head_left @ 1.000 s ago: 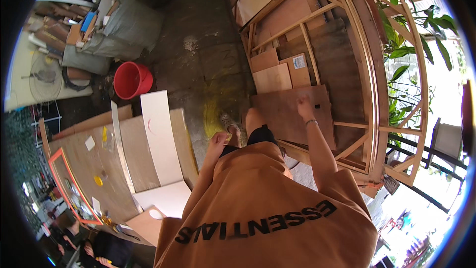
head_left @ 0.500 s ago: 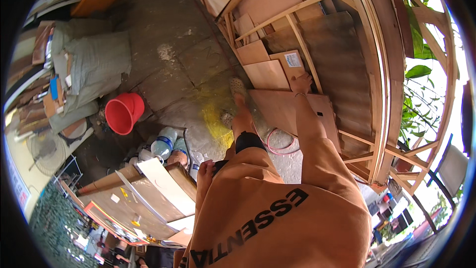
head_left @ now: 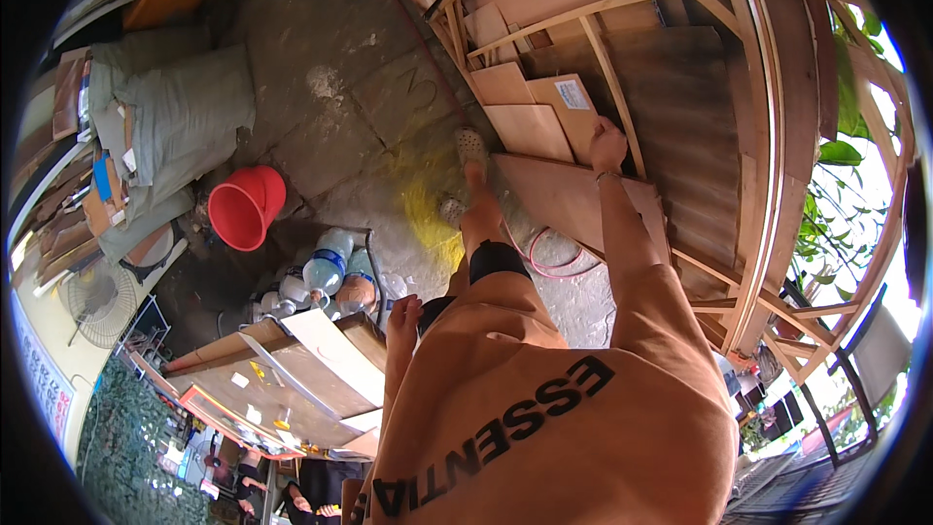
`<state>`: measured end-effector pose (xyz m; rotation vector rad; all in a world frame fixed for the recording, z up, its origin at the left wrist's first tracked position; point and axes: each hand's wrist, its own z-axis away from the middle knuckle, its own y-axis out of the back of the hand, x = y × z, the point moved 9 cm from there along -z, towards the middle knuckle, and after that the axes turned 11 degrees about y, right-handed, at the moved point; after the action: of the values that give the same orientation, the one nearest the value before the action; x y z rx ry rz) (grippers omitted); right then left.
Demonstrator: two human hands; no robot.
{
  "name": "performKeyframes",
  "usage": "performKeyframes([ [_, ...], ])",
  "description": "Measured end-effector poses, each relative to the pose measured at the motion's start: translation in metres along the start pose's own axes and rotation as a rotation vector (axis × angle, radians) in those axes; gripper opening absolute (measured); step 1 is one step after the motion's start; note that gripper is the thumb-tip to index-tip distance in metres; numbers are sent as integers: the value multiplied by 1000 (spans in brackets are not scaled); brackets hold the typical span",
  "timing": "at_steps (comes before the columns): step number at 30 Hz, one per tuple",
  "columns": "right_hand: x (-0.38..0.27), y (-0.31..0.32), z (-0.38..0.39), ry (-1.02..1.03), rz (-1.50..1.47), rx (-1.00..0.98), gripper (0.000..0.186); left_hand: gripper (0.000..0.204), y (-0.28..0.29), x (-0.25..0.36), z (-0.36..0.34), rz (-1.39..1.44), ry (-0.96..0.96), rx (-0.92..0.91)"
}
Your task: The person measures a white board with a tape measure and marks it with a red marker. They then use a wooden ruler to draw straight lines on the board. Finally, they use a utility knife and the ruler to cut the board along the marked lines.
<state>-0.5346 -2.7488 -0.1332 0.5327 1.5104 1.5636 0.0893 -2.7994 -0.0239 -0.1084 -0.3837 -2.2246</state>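
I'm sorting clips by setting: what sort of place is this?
Probably a small woodworking workshop or its storage area: flat wooden panels are propped by timber framing near the right hand, and a grey sack sits among wood scraps.

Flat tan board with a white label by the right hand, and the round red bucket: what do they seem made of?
Flat tan board: probably plywood or fibreboard, matt, from its even, wood-coloured face; grain is too unclear to say which.
Round red bucket: most likely plastic, smooth with a faint sheen, from its uniform bright colour.
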Motion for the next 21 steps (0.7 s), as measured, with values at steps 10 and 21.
performKeyframes([
  [10,-31,96,-46,170,-61,112,20,42,-15,-13,-6,76,-22,-36],
  [21,-159,295,-6,385,-107,273,10,38,-14,-1,0,112,-108,-38],
])
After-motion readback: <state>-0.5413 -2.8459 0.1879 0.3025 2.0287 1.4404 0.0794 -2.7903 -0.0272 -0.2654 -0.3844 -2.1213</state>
